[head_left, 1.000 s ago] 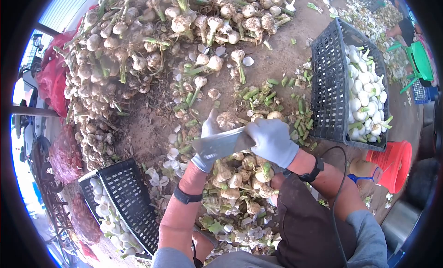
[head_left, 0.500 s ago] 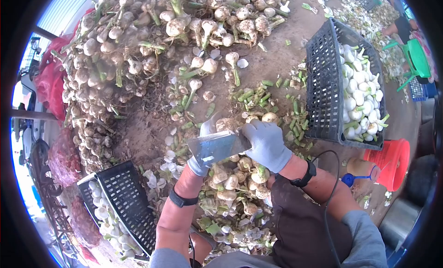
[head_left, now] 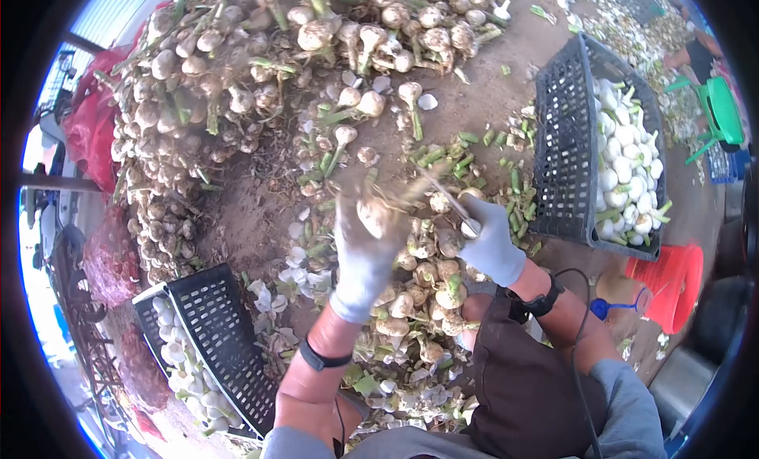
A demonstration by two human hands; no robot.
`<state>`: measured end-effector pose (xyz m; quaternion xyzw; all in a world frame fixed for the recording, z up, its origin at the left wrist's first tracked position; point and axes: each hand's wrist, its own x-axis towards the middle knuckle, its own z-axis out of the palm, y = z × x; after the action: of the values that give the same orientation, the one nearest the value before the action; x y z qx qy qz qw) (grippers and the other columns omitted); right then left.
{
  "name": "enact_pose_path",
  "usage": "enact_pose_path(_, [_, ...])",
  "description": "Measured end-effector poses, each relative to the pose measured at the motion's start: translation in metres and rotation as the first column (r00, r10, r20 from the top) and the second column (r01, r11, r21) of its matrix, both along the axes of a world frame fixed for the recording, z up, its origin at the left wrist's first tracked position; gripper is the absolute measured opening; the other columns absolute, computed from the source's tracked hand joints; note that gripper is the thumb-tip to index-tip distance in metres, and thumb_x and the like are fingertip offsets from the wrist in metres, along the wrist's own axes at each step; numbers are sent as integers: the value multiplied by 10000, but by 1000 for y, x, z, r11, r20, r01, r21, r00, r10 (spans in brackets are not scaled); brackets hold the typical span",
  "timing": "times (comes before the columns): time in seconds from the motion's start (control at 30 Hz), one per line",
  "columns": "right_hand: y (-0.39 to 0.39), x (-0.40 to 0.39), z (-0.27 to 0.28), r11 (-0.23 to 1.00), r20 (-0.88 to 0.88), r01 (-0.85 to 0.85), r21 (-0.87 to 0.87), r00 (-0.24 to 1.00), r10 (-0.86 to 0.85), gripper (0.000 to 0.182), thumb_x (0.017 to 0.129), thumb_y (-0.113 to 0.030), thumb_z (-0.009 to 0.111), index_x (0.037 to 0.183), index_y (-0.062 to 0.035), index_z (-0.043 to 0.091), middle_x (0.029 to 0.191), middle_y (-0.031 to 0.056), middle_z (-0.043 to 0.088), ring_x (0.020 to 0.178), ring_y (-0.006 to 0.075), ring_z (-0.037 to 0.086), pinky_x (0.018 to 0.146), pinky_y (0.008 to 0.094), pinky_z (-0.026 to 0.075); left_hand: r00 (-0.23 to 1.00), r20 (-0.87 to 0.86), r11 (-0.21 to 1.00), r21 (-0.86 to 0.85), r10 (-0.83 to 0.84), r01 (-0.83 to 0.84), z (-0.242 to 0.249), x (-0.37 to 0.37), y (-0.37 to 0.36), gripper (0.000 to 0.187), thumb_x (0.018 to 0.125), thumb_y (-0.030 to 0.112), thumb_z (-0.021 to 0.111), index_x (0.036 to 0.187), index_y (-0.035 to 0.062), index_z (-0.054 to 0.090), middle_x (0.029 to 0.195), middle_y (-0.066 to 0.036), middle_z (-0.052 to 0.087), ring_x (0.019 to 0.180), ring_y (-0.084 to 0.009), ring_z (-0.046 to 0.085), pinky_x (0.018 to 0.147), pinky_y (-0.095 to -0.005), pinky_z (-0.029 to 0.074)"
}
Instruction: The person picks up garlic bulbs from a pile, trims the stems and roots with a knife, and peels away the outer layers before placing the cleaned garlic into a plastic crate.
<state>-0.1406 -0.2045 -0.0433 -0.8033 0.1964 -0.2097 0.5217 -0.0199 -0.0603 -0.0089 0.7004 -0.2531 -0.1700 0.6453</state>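
Note:
My left hand (head_left: 362,257), in a pale work glove, is closed around a garlic bulb (head_left: 376,215) smeared by motion, its stem stretching up and to the right. In my gloved right hand (head_left: 492,241) is a broad-bladed knife (head_left: 449,193), seen almost edge-on, its tip close to the garlic stem. Below both hands lies a heap of untrimmed garlic bulbs (head_left: 423,289), near my knee. Cut green stem pieces (head_left: 451,160) are scattered on the ground just beyond the knife.
A large pile of garlic with stems (head_left: 237,71) spreads at the far left. Black crates of white trimmed garlic stand at right (head_left: 565,147) and lower left (head_left: 213,340). A red bucket (head_left: 672,289) and green chair (head_left: 718,111) are at right, with a person partly visible behind.
My left hand has come forward with the garlic bulb into plain sight. The knife has turned from broadside to nearly edge-on, and my right hand has shifted right, apart from the left.

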Motion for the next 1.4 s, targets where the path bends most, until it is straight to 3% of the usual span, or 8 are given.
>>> enact_pose_path(0.07, [-17,-8,-58,997,-313,-30,68,949,50,170,786,-147,686,879,-10,649,700,179,638,599,286,632,565,385,472,288,-887,808,-452,-361,-378,37,-19,6,617,751,128,810,1223,27,427,972,-50,551,889,-102,532,723,-236,483])
enact_pose_path(0.2, [-18,-29,-73,967,-263,117,225,963,-55,237,771,-130,703,959,8,660,718,163,643,629,181,573,609,334,463,773,-160,789,-145,-614,597,-28,32,-2,609,868,277,707,1316,-17,419,981,-56,585,852,-135,606,795,-243,510])
enact_pose_path(0.37, [-38,6,-36,974,-304,130,183,950,-70,228,783,-131,733,934,5,630,703,45,560,639,91,458,578,282,418,764,508,360,853,-399,-378,-123,155,-65,626,795,278,723,1356,198,457,1300,-247,476,1044,-383,581,863,-440,507])
enact_pose_path(0.53, [-48,13,-17,959,-367,139,247,930,-40,281,799,-168,758,960,18,622,713,-44,529,674,43,441,584,253,411,834,444,563,801,-327,-205,-124,177,-55,465,754,106,700,1205,164,600,1178,-158,590,942,-296,634,807,-421,518])
enact_pose_path(0.6, [-44,16,-25,950,-314,147,277,948,-55,300,810,-149,745,1033,21,638,759,-32,583,704,43,475,622,246,437,966,-194,983,24,-173,181,-132,168,-38,478,753,-34,612,1212,97,586,1065,-85,619,920,-258,639,800,-396,538])
enact_pose_path(0.73, [-32,22,-29,964,-237,83,253,971,-22,250,802,-99,744,1016,4,668,765,39,659,683,58,498,622,273,454,650,-666,911,-401,-366,102,-80,114,-7,467,836,131,585,1275,-5,501,1133,-82,586,1005,-174,600,888,-313,511])
enact_pose_path(1.07, [-9,47,14,426,104,-150,892,986,128,318,830,-127,749,1081,34,639,977,73,680,875,126,657,741,241,536,685,-581,898,-298,-440,325,-28,45,-10,795,642,-51,533,1407,-20,318,1218,-173,593,956,-171,613,789,-224,498])
enact_pose_path(1.4, [7,38,12,514,131,-181,838,983,132,322,805,4,707,1116,23,627,958,54,674,839,127,647,755,252,522,928,-114,899,232,-354,371,-59,30,24,680,696,128,672,1326,-19,464,1116,-148,622,1068,-233,596,934,-346,457])
